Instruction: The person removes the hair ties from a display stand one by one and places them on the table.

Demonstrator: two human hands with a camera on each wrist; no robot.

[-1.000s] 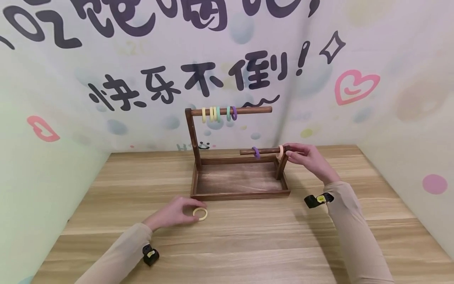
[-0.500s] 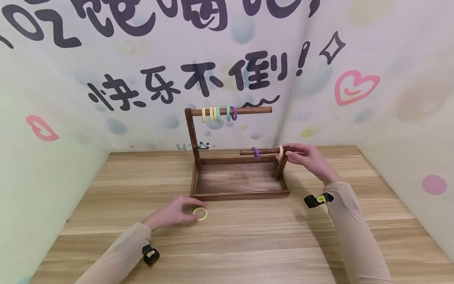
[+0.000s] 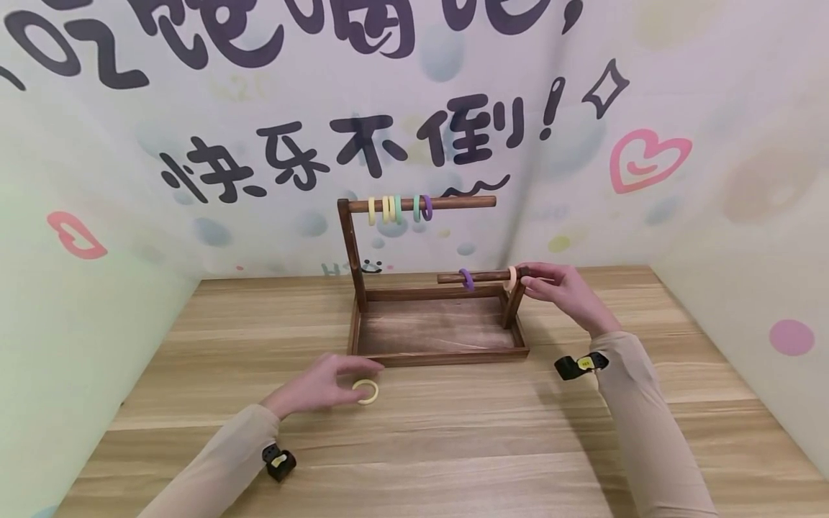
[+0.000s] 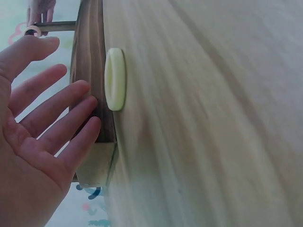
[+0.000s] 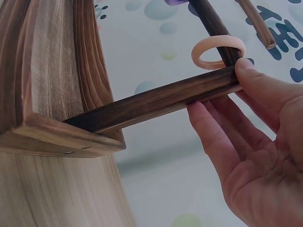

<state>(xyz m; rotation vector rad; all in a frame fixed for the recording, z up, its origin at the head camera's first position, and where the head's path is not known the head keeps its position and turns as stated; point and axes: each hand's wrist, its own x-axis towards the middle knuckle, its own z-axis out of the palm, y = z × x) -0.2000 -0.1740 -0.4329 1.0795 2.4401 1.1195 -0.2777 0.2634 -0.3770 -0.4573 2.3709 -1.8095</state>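
Fingers spread, my left hand (image 3: 314, 388) hovers at a pale yellow ring (image 3: 377, 393) on the table, in front of the wooden rack's tray (image 3: 440, 357). In the left wrist view, a gap shows between the fingers and the yellow ring (image 4: 121, 80). My right hand (image 3: 570, 295) pinches the top of the rack's short post (image 5: 165, 100) between thumb and fingers. A peach ring (image 5: 201, 51) hangs on the lower bar beside that thumb, and a purple ring (image 3: 465, 279) hangs farther along that bar.
The rack's upper bar (image 3: 466, 203) carries several yellow, green and purple rings, grouped toward its tall left post (image 3: 352, 252). Both bars have one free end. Behind the table (image 3: 453, 446) hangs a printed cloth (image 3: 278, 93) with large lettering.
The fingers of my left hand have spread and its fingertips have shifted slightly right over the yellow ring, which stays in place. My right hand has kept its hold on the post.
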